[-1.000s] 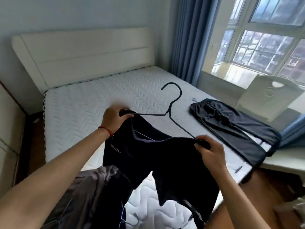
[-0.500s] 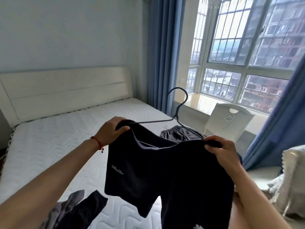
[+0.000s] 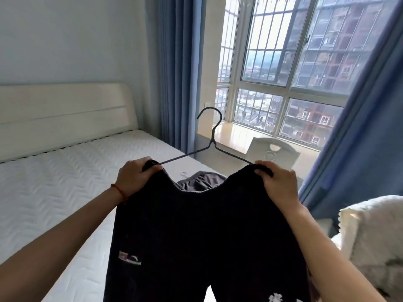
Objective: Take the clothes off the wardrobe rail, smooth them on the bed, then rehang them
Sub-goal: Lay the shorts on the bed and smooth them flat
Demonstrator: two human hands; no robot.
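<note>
Black shorts point(image 3: 202, 236) hang from a thin dark wire hanger point(image 3: 212, 147), held up in front of you above the near edge of the bed point(image 3: 54, 192). Your left hand point(image 3: 135, 177) is closed over the hanger's left end, fingers curled around the waistband there; a red cord sits on that wrist. Your right hand point(image 3: 279, 184) is closed over the right end in the same way, gripping fabric and wire together. The waistband sags in a shallow curve between the two hands. The hook points upward, tilted slightly left, and is free of any rail. A small light logo shows on the left leg, and a white print at the bottom edge of the right leg.

Behind the shorts, a second dark garment point(image 3: 202, 182) lies on the mattress, mostly hidden. A white headboard point(image 3: 65, 110) stands at the far left. Blue curtains point(image 3: 176, 73) flank the barred window point(image 3: 294, 73). A white chair back point(image 3: 272, 153) stands below the sill. A white fluffy item point(image 3: 375, 236) sits at the right edge; what it is cannot be told.
</note>
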